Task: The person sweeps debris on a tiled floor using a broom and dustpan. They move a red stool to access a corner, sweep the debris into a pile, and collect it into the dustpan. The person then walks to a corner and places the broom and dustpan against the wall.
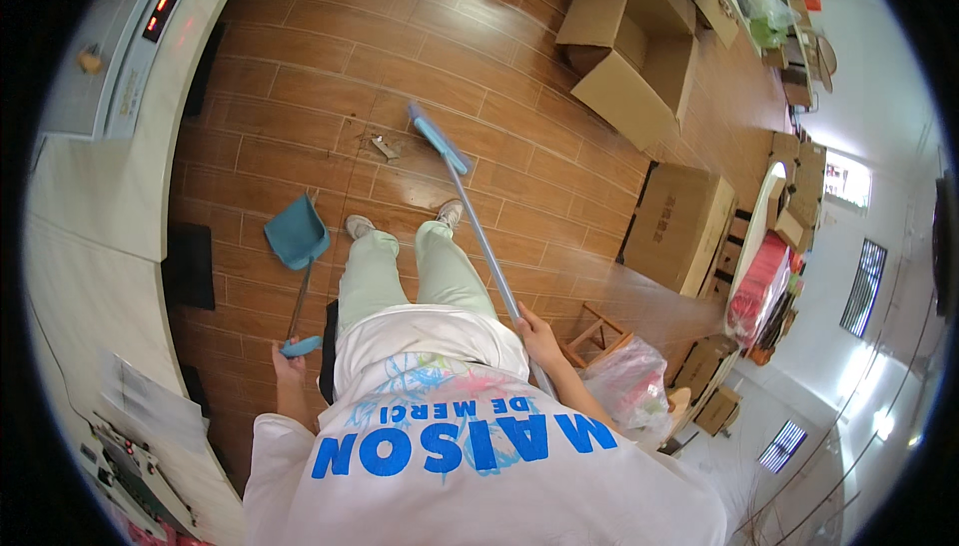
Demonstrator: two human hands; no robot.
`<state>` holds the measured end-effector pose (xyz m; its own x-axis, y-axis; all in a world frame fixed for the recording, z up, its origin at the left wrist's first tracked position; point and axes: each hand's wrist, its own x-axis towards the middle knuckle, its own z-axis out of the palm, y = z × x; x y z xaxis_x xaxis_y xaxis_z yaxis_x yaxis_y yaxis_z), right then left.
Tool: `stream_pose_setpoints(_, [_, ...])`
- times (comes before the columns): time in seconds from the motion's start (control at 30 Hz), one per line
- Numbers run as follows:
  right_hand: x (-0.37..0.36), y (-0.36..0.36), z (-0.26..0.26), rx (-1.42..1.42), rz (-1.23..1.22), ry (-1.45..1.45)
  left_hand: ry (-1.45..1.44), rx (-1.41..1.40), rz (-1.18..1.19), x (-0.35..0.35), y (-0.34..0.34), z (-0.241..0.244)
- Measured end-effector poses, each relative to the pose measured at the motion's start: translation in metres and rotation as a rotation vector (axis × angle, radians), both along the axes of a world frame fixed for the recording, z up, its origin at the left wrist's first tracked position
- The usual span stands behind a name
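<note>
My left hand (291,360) is closed around the blue grip of a long-handled dustpan (298,233). The teal pan hangs low at my left side, close to the floor; I cannot tell whether it touches. In my right hand (537,335) is the grey pole of a broom (483,235), which slants forward past my right leg. The light blue broom head (440,140) lies ahead of my feet. Left of the head, a small pile of litter (384,147) with a pale scrap and dark dirt sits on the wood-look tile floor (315,96).
A pale counter (97,194) with an appliance showing red digits runs along my left. To the right stand an opened cardboard box (637,44), a closed carton (670,227), a wooden stool (596,336) and a plastic bag (633,381). Loaded tables line the far right.
</note>
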<state>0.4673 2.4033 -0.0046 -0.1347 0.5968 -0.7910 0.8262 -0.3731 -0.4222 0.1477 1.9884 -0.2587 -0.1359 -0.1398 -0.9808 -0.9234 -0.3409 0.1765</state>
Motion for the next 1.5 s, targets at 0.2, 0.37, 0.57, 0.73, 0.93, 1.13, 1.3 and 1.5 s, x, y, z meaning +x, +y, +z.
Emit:
stream_pose_setpoints(0.2, [-0.044,0.088,-0.015,0.061,0.046,-0.049,0.108,0.225,0.348,0.001,0.047,0.055])
stream_pose_setpoints(0.37, [-0.117,0.233,-0.107,0.244,0.159,-0.049,0.114,0.395,0.445,0.014,0.035,0.03])
stream_pose_setpoints(0.57, [-0.2,0.308,-0.21,0.26,0.293,-0.142,-0.061,0.463,0.546,0.009,0.066,0.023])
stream_pose_setpoints(0.73, [-0.154,0.205,-0.213,0.225,0.383,-0.248,-0.088,0.612,0.554,-0.003,0.089,0.027])
stream_pose_setpoints(0.93, [-0.054,0.039,-0.098,0.183,0.533,-0.285,-0.042,0.577,0.5,-0.022,0.107,0.0])
stream_pose_setpoints(1.13, [-0.027,0.013,-0.024,0.182,0.467,-0.178,0.005,0.584,0.502,-0.034,0.105,0.0])
stream_pose_setpoints(1.3, [-0.059,0.037,-0.014,0.296,0.684,-0.084,0.059,0.715,0.609,0.001,0.077,-0.003])
stream_pose_setpoints(1.5, [-0.139,0.122,-0.055,0.332,1.116,-0.178,0.206,0.742,0.619,0.062,0.074,0.062])
